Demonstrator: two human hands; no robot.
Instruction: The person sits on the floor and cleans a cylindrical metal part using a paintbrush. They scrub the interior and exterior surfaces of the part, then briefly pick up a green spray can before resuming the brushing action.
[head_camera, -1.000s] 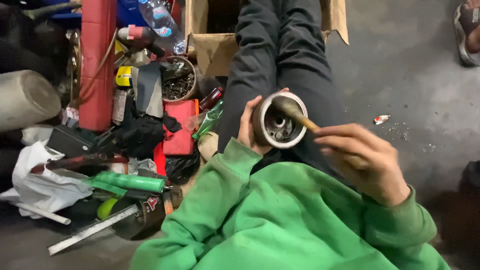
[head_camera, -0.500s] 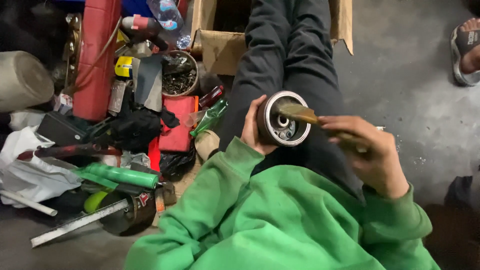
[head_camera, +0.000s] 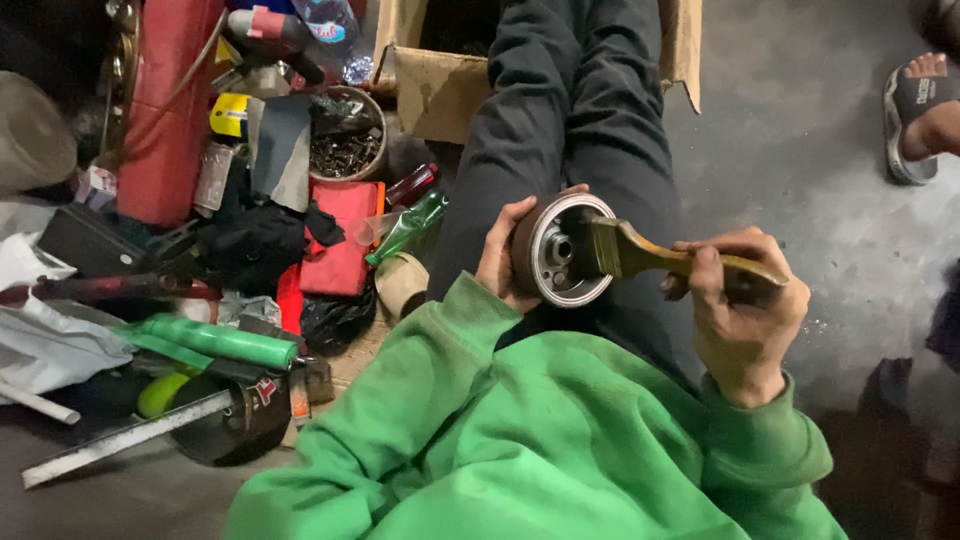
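Both hands work over the lap of a person in a green sweatshirt (head_camera: 540, 440) and dark trousers (head_camera: 570, 110). Cupped from behind, the left hand (head_camera: 500, 255) wraps its fingers around a round metal housing (head_camera: 555, 250) and holds it with its open face turned up and to the right, just above the near thigh. Closed tight, the right hand (head_camera: 745, 310) grips the wooden handle of a paintbrush (head_camera: 640, 255); the dark bristles rest inside the housing's open face, against its inner rim.

Far beyond the knees lies a cardboard box (head_camera: 430, 90) with its flaps open, on a grey concrete floor (head_camera: 800, 150). To the far left stands a red cylinder (head_camera: 165, 110), amid a heap of tools. Near left, a grinder with a green handle (head_camera: 215, 345) lies on the floor, a metal ruler (head_camera: 120, 440) just beside it. A red case (head_camera: 340, 250) sits in the middle of the pile, with a green bottle (head_camera: 410, 225) tilted just to its right. Farther off, a round bowl of small metal parts (head_camera: 345, 135) rests near the box. At the far right edge, someone's sandalled foot (head_camera: 920, 110) shows, well apart from the hands.
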